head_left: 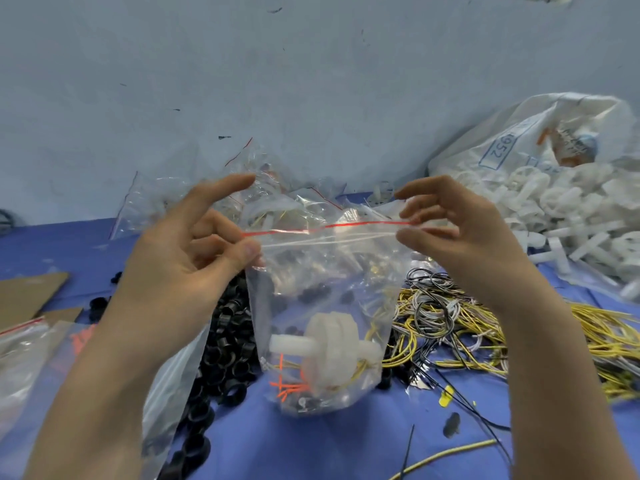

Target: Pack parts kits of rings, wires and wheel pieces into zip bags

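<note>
Both hands pinch the top of a clear zip bag (pixel 322 268), one at each end of its red-lined seal strip (pixel 325 227). The left hand (pixel 194 244) has the left corner between thumb and curled fingers, with its forefinger stretched up and away from the plastic. The right hand (pixel 460 233) nips the right corner between thumb and fingertips, its other fingers loosely bent above. The strip is stretched level between them, and the bag hangs down in front of the person over the blue table (pixel 329 445); whether its bottom rests on the table cannot be told. Inside, low in the bag, lies a white wheel piece (pixel 332 344) on its side with a stub axle sticking out to the left, a few yellow wires (pixel 363 366) looped around it, small orange bits (pixel 287 388) and some dark pieces under it. A heap of black rings (pixel 228 341) lies on the table just behind and left of the bag. A tangle of yellow, black and white wires (pixel 450 323) spreads to the right under the right forearm. Farther right, a big white sack (pixel 519 133) spills white plastic parts (pixel 561 202). Filled clear bags (pixel 166 202) are piled against the pale wall behind the hands, flat bags (pixel 20 348) lie at the left edge, and brown cardboard (pixel 27 296) sits near them.
</note>
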`<state>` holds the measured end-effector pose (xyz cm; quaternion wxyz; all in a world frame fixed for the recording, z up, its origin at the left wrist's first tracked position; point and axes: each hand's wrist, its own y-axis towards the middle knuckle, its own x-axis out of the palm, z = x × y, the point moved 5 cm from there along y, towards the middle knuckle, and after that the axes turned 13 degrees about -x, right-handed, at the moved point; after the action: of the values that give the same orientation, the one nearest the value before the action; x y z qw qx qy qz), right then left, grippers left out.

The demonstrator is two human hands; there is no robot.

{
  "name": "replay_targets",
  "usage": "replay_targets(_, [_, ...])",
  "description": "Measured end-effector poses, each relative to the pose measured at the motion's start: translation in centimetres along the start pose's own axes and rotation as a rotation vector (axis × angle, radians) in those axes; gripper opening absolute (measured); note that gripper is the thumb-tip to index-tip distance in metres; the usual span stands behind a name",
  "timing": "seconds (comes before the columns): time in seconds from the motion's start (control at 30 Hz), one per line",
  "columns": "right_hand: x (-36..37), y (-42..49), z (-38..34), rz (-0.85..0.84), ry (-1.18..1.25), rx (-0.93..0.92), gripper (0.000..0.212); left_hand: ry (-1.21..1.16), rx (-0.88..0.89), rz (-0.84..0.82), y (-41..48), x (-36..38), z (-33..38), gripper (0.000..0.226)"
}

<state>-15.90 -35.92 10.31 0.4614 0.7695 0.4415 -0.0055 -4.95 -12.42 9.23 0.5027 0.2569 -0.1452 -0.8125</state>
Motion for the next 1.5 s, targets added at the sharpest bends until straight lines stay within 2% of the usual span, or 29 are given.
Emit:
replay_targets(0.1, [0.5,0.0,-3.2,-0.077,-0.108,-0.162,0.042,0.030,0.061,-0.070,-0.3,1.9,1.5,0.049])
replay_targets(0.17, [1.9,0.0,-5.2,-0.158,-0.147,-0.250,0.033,0.061,0.106,-0.117,-0.7,3.3,2.3,0.048])
replay_targets(0.27, [3.8,-0.1,-6.3,-0.274,-0.110,-0.279,0.008,0.139,0.172,-0.116,-1.1,4.2,3.0,0.048])
replay_targets(0.4, [4.2,-0.1,-6.3,-0.340,-0.090,-0.257,0.011,0.161,0.197,-0.098,-1.2,3.9,3.1,0.050])
replay_targets(0.63, [4.4,-0.2,-6.4,-0.383,-0.153,-0.244,0.019,0.181,0.203,-0.100,-1.4,4.3,3.3,0.047])
replay_targets(0.7, [4.5,-0.2,-6.6,-0.391,-0.183,-0.267,0.014,0.160,0.166,-0.101,-1.4,4.4,3.0,0.037])
replay_targets(0.8, [4.8,-0.3,-6.7,-0.395,-0.196,-0.280,0.006,0.133,0.086,-0.126,-1.1,4.2,2.5,0.009])
replay_targets(0.93, [5.3,-0.1,-6.5,-0.404,-0.239,-0.265,0.002,0.262,0.128,-0.152,-0.8,3.9,2.2,0.022])
replay_targets(1.03, [5.1,-0.1,-5.8,-0.426,-0.254,-0.227,0.008,0.239,0.103,-0.131,-0.6,3.2,1.8,0.026])
replay_targets(1.37, [4.8,-0.1,-6.2,-0.369,-0.093,-0.228,0.018,0.206,0.098,-0.198,-0.8,3.9,2.3,0.016])
replay_targets(1.5, [5.2,-0.1,-6.2,-0.386,-0.107,-0.240,0.011,0.226,0.077,-0.231,-0.9,4.1,2.0,0.019])
